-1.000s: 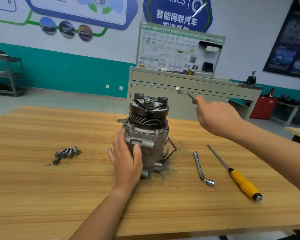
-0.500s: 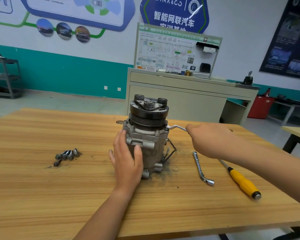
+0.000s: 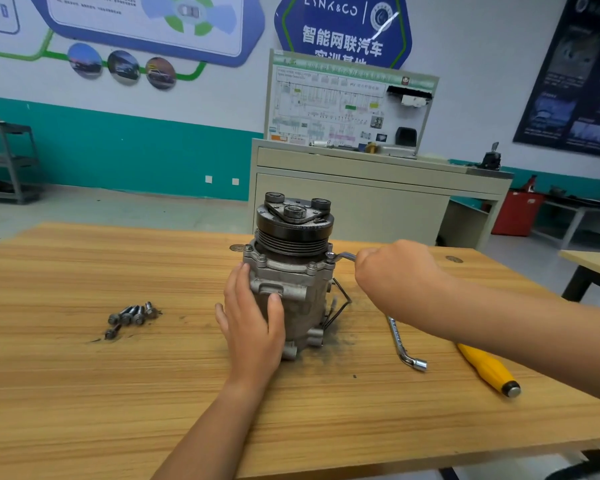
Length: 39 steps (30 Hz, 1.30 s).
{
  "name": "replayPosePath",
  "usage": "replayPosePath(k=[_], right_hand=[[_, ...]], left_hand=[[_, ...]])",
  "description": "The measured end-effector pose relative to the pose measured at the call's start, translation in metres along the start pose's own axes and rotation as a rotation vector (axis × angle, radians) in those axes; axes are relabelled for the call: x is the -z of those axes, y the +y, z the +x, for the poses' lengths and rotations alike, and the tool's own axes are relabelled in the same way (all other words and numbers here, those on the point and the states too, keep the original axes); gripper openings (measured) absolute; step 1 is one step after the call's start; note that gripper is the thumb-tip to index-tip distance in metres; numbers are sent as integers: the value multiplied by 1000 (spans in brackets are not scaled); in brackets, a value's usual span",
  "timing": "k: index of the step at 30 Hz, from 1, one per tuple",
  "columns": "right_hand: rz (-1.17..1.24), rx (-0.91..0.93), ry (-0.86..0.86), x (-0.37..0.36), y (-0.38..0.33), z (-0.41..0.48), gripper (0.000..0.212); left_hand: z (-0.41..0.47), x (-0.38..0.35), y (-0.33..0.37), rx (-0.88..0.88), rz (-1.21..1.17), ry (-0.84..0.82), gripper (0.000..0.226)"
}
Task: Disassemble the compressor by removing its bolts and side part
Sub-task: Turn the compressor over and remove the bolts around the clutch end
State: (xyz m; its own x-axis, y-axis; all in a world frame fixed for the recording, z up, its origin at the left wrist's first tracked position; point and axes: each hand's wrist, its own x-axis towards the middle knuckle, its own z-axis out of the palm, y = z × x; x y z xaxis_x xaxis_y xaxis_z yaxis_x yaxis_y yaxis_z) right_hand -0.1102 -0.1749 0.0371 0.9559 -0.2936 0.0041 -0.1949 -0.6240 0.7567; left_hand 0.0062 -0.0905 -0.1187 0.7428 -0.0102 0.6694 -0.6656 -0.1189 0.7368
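Well off to the left of the left hand, loose bolts (image 3: 132,315) lie bunched on the worktop (image 3: 84,393). The left hand (image 3: 253,320) presses flat on the near face of the compressor (image 3: 291,282), fingers straight and thumb spread, steadying it rather than grasping. The compressor stands just beyond that palm, long axis upright, pulley end on top. What matters is the flange corner nearest the right hand (image 3: 395,275): a flange bolt (image 3: 332,260) sits there, directly left of that hand and close to it, so the right hand is the nearer one. It is closed around a small wrench (image 3: 345,257), whose shaft runs roughly level from the fist leftward to the bolt, its head seated over it as far as I can tell. I judge the coming move to be a sweep of the shaft around the bolt's upright axis. Below the right forearm, a socket wrench (image 3: 404,344) and a yellow-handled screwdriver (image 3: 489,368) lie unused. A second ago the right hand held the wrench raised beyond the compressor; half a second ago it was at flange height; now the head is on the bolt. The left hand has not shifted.
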Motion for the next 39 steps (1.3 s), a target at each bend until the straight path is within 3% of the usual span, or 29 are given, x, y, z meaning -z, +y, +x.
replayPosePath(k=[15, 25, 32, 39], right_hand=[[0, -66, 62, -32, 24, 31, 22], [252, -163, 328, -58, 12, 92, 24], [499, -281, 452, -50, 40, 58, 19], [467, -231, 210, -39, 15, 18, 15]], left_hand=[[-1, 0, -3, -13, 8, -5, 65], [-1, -1, -6, -4, 15, -8, 63], [0, -1, -2, 2, 2, -6, 64], [0, 0, -2, 10, 5, -16, 65]])
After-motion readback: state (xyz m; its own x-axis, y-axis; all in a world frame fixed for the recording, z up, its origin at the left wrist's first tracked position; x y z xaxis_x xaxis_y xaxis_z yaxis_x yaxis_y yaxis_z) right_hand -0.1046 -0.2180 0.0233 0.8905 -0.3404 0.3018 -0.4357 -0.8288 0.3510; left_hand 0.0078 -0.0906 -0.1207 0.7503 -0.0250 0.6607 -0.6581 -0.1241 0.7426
